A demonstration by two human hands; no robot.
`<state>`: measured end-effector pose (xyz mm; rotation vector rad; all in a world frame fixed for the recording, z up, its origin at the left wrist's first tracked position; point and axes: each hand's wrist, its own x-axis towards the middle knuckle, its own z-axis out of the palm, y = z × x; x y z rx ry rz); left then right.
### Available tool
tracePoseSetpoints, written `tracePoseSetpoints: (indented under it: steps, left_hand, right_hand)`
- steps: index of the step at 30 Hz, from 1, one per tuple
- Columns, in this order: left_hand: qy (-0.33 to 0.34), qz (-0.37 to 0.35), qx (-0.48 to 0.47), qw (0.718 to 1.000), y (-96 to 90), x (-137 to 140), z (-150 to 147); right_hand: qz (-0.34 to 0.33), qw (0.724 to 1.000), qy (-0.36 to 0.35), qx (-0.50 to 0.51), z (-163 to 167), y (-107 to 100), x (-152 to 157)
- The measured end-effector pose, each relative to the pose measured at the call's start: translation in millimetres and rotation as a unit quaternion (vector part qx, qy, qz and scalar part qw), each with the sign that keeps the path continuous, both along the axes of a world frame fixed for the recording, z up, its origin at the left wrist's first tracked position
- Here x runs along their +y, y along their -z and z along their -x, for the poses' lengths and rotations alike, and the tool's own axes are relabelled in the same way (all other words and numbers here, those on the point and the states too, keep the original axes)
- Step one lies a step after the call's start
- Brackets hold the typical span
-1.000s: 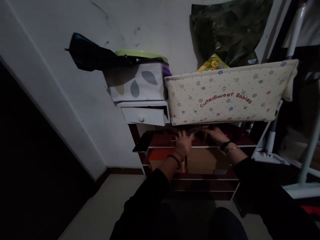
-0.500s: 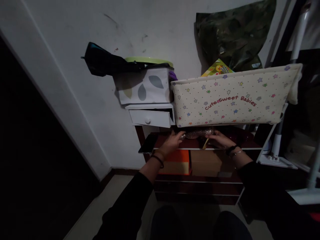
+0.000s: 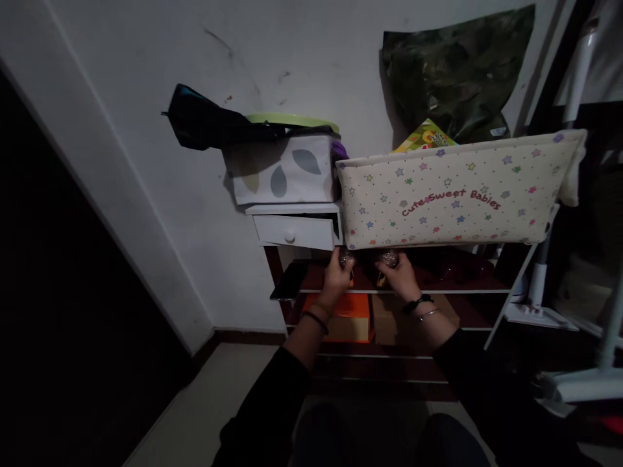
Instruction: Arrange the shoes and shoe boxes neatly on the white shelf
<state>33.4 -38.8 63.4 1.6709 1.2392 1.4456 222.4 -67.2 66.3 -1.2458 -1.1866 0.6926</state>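
Observation:
My left hand (image 3: 335,280) is closed around a small glittery item (image 3: 346,259), likely a shoe, just above the top shelf of a dark red rack (image 3: 452,291). My right hand (image 3: 398,280) grips a second glittery item (image 3: 389,258) beside it. Both items sit right under the bottom edge of a cream star-print fabric organiser (image 3: 452,191) marked "Cute Sweet Babies". The dim light hides their exact shape. Black sleeves cover both arms, and there are bands on both wrists.
A small white drawer unit (image 3: 294,228) with a leaf-print box (image 3: 285,170) on top stands at the left. An orange box (image 3: 346,318) and a brown box (image 3: 389,319) fill the lower shelf. White metal frames (image 3: 540,285) stand at the right; a dark doorway lies left.
My hands were spread along one long glittery bundle on the shelf. Now they are closer together and raised, each gripping a separate glittery piece under the organiser.

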Motion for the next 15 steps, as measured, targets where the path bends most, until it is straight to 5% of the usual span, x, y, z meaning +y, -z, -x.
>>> tracePoseSetpoints:
  steps: [5, 10, 15]
  left_hand:
    - [0.007, -0.029, 0.000, 1.000, 15.1, 10, -9]
    - [0.142, 0.001, -0.113, 0.983, 41.8, 25, 4]
    - [0.185, 0.029, -0.150, 0.971, 59.5, 32, 4]
  right_hand:
    - [0.023, 0.999, -0.006, -0.039, 3, 16, 13]
    - [0.003, 0.996, -0.076, -0.045, -10, 32, 20]
    - [0.001, 0.994, -0.086, -0.061, -15, 40, 18]
